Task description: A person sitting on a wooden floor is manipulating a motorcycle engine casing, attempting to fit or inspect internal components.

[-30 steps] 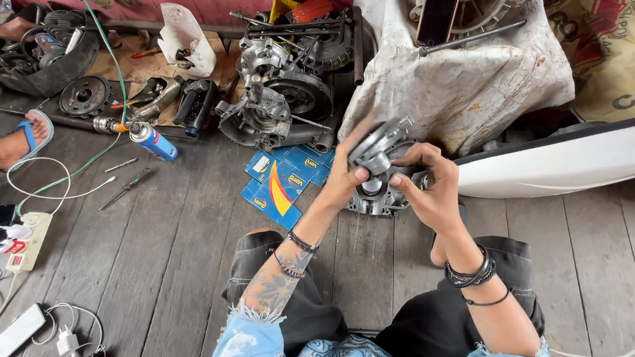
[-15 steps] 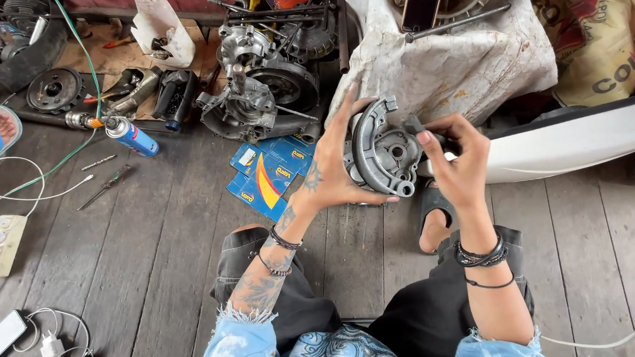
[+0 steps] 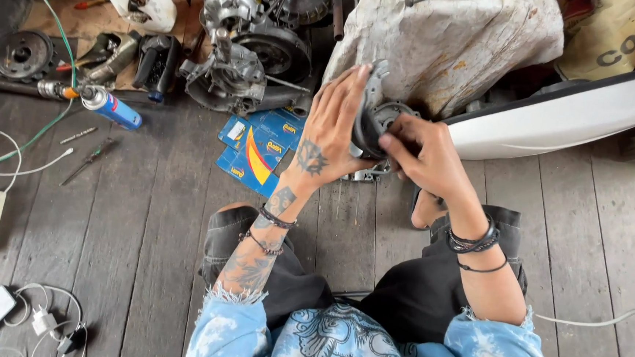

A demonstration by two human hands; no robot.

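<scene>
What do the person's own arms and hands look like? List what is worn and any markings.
Both hands are bare. The left hand has a dark tattoo on its back, and more tattoos run up the left forearm, which wears two thin dark bracelets. The right wrist carries a stack of black bands. Frayed, blue and white tie-dye sleeves end near the elbows.

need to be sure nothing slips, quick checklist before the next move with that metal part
1. Left hand on the round metal part: ok, palm and fingers spread flat over its side.
2. Right hand on it too: ok, fingers curl onto its front.
3. Part clear of the floor: ok, held up above the knees.
4. Which way the part faces: cannot tell, only its edge shows.
5. Floor below free of loose things: not ok, blue packets lie just under the left hand.
6. Spray can out of the way: ok, far to the left.
</scene>
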